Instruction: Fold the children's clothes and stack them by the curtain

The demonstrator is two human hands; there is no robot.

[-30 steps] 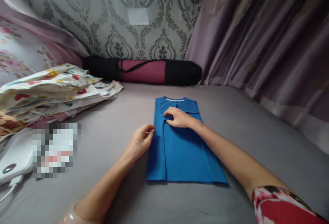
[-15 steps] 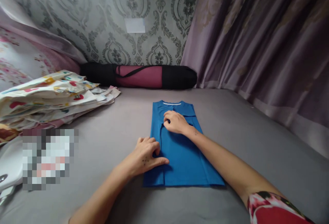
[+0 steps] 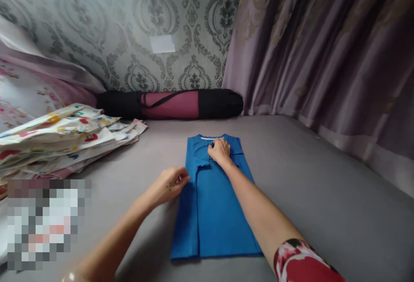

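Note:
A blue T-shirt lies on the grey sheet with its sides folded inward and its white-trimmed collar at the far end. My right hand is on its upper part just below the collar, fingers curled down and closed on the cloth. At the shirt's left edge is my left hand, thumb and fingers drawn together in a pinch. Whether any cloth sits between those fingertips is hidden. A short folded sleeve shows between the two hands.
On the left a pile of patterned cloth lies on the grey sheet. A long black and maroon bag rests against the wall. Purple curtains hang on the right. A blurred-out patch covers something at lower left.
My left hand has closed from a spread thumb and moved left and up to the shirt's edge. My right hand has shifted slightly toward the collar. The view has tilted up a little.

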